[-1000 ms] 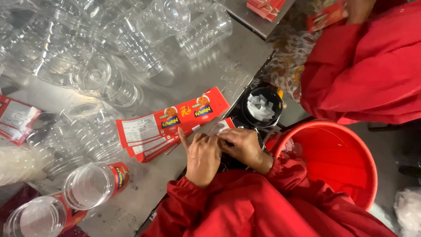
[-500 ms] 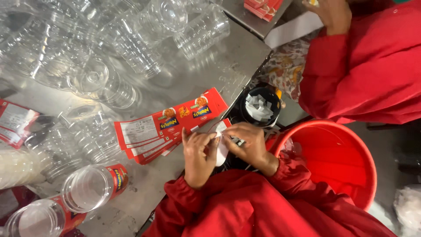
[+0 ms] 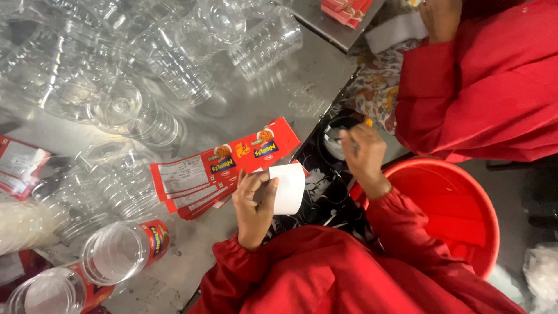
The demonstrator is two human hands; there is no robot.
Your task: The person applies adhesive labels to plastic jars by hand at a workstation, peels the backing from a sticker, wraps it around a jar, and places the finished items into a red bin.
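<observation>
Left hand holds a white label strip over the table edge, right hand reaches to a small round container.

The left hand (image 3: 254, 203) grips a curled white strip (image 3: 289, 187) just beside the stack of red labels (image 3: 224, 166) on the table (image 3: 279, 99). The right hand (image 3: 363, 157), fingers bent, is over a small round container (image 3: 334, 136); I cannot tell if it grips anything. Clear plastic jars (image 3: 116, 256) lie near, and a red bucket (image 3: 465, 203) stands on the right.

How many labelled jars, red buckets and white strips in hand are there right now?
Labelled jars: 2, second at
Red bucket: 1
White strip, held by the left hand: 1
Total: 4
</observation>
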